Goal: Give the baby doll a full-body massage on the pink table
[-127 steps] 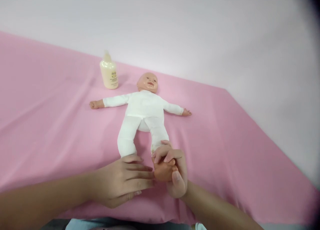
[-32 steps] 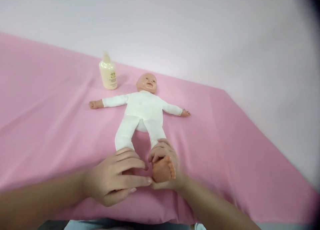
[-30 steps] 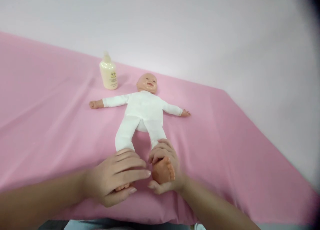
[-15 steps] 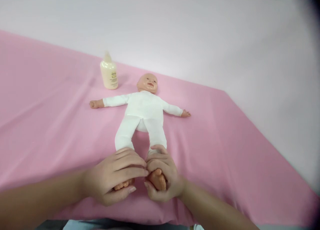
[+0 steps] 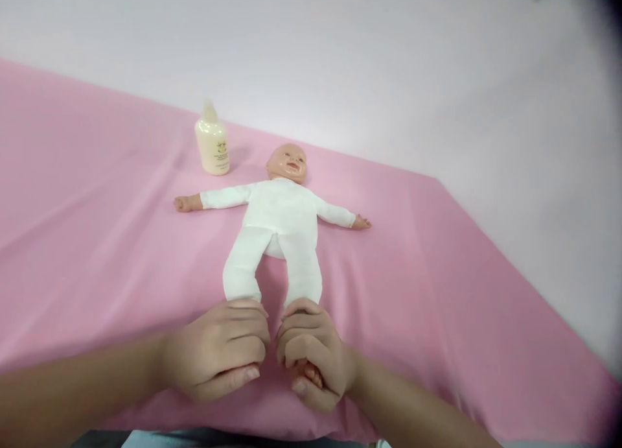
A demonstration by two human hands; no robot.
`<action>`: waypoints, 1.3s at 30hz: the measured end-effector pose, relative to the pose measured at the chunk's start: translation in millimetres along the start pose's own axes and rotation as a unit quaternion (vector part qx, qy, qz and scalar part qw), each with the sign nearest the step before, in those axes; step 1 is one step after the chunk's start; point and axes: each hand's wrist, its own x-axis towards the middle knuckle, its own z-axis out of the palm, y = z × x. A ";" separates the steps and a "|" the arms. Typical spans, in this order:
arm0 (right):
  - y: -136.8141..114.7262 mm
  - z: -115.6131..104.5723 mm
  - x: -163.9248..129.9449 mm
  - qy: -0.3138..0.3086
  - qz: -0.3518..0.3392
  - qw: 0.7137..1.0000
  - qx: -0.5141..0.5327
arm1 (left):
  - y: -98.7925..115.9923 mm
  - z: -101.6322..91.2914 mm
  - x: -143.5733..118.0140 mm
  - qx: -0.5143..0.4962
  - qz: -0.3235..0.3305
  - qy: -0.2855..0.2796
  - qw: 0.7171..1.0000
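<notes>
A baby doll (image 5: 282, 208) in a white cloth body lies on its back, head away from me, arms spread wide and legs toward me. My left hand (image 5: 221, 349) is closed around the doll's foot on the left, which its fingers hide. Around the other foot (image 5: 311, 373) my right hand (image 5: 315, 352) is wrapped, and a few toes show between thumb and fingers. Both hands sit side by side with a narrow gap between them.
A cream pump bottle (image 5: 212, 148) with a small printed label stands upright left of the doll's head. Pink cloth (image 5: 413, 292) with soft creases covers the table. Beyond its far edge is a pale white surface (image 5: 340, 65).
My fingers have curled tighter over both feet. The left foot's toes are now covered, and fewer toes show in my right hand. Both hands shifted slightly toward me; the bottle stayed put.
</notes>
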 end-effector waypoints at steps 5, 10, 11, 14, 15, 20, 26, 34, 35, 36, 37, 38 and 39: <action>3.1 6.3 -5.2 -0.024 0.009 1.000 0.007 | -1.0 4.7 -0.8 0.003 -0.007 -0.016 1.000; 4.6 10.6 -9.9 -0.092 0.030 0.995 0.011 | 0.5 11.0 -2.1 -0.016 -0.017 -0.001 1.000; 5.5 11.2 -10.9 -0.096 0.036 0.995 0.018 | 1.3 12.2 -2.1 -0.014 -0.015 0.006 1.000; 8.8 13.1 -13.4 -0.131 0.040 0.990 0.019 | 3.9 14.3 -1.9 -0.016 -0.019 0.023 0.999; 9.7 13.7 -13.8 -0.149 0.041 0.988 0.014 | 4.5 14.5 -1.7 -0.019 -0.023 0.026 0.999; 9.8 15.2 -11.9 -0.185 0.072 0.980 0.018 | 2.6 14.9 -1.4 -0.072 -0.026 0.038 0.996; 7.0 12.8 -4.0 -0.223 0.092 0.970 0.040 | 1.5 15.4 0.4 -0.155 -0.066 0.007 0.986; 9.3 8.8 2.1 -0.217 0.146 0.961 0.094 | 2.4 9.7 7.7 -0.265 -0.180 -0.035 0.947; 9.7 8.3 3.3 -0.212 0.142 0.961 0.106 | 1.2 9.8 7.3 -0.291 -0.194 -0.043 0.936; 10.2 7.9 4.5 -0.206 0.135 0.961 0.122 | -0.1 10.2 6.5 -0.321 -0.206 -0.048 0.923; 10.5 7.7 5.4 -0.199 0.132 0.961 0.140 | -1.5 10.7 5.4 -0.352 -0.220 -0.049 0.908; 10.8 7.7 6.0 -0.193 0.134 0.959 0.159 | -2.9 11.6 4.2 -0.383 -0.236 -0.047 0.892; 10.9 7.7 6.1 -0.187 0.142 0.955 0.179 | -4.2 12.6 3.1 -0.414 -0.251 -0.042 0.874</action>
